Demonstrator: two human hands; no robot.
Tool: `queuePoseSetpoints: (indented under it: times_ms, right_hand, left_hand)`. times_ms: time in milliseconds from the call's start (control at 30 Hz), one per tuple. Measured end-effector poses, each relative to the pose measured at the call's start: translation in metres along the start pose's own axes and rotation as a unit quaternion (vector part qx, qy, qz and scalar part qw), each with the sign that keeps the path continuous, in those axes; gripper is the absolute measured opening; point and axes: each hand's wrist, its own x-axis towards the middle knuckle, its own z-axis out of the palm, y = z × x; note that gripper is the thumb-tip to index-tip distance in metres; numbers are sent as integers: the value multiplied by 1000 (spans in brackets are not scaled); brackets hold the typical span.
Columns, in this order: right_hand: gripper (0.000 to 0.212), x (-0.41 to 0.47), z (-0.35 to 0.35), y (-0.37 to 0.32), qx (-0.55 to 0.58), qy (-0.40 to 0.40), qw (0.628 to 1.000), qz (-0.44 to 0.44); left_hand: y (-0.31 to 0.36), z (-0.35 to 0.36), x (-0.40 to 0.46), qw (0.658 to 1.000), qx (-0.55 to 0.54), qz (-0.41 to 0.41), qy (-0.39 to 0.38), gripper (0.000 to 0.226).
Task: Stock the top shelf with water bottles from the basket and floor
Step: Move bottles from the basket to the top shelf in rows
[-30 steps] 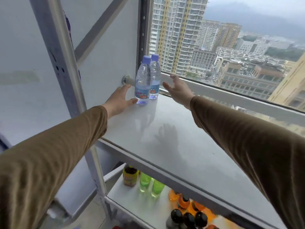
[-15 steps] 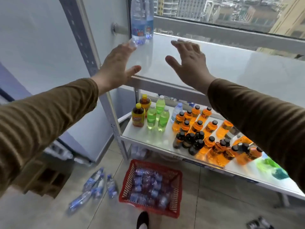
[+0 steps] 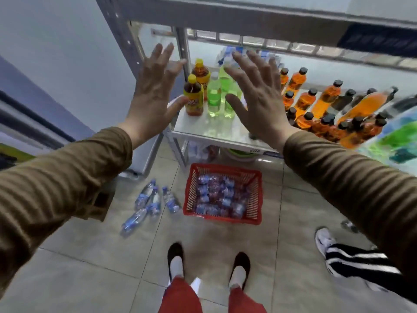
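Both hands have dropped away from the top shelf (image 3: 259,18); left hand (image 3: 153,91) and right hand (image 3: 257,96) hover empty, fingers spread. Water bottles fill the red basket (image 3: 222,219), with more bottles on the floor (image 3: 151,202) beside it.

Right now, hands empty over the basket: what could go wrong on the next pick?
1. Loose water bottles lie on the floor left of the red basket, close to the person's feet; a step that way could roll one underfoot.
2. Both the left hand and right hand are spread open close to the yellow-capped bottle and green bottles on the lower shelf; a careless sweep could topple them.
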Motion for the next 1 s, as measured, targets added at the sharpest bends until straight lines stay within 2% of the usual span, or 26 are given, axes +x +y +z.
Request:
queuePoseSetpoints:
  times_ms: [100, 200, 367, 467, 633, 767, 933, 1000]
  right_hand:
    - [45, -34, 46, -6, 22, -11, 1000, -1]
    - [44, -77, 102, -12, 63, -61, 994, 67]
    - [44, -156, 200, -12, 113, -157, 950, 245]
    - [42, -199, 262, 0, 155, -180, 905, 352]
    - [41, -267, 366, 41, 183, -197, 809, 523]
    - [44, -321, 436, 76, 211, -195, 727, 624]
    - [40, -379, 506, 112, 242, -193, 659, 686]
    - [35, -390, 530, 123, 288, -169, 604, 724]
  left_hand:
    - [-16, 37, -38, 997, -49, 32, -41, 63]
    - [-34, 89, -78, 989, -89, 54, -107, 63]
    - [-51, 194, -147, 961, -161, -32, -221, 63]
    - [-57, 265, -184, 937, -181, -102, -280, 62]
    - [-65, 385, -223, 894, -200, -195, -351, 63]
    - [-72, 472, -235, 878, -196, -214, -381, 58]
    - [-78, 556, -244, 864, -189, -241, -400, 55]
    - [-79, 583, -249, 863, -191, -232, -406, 54]
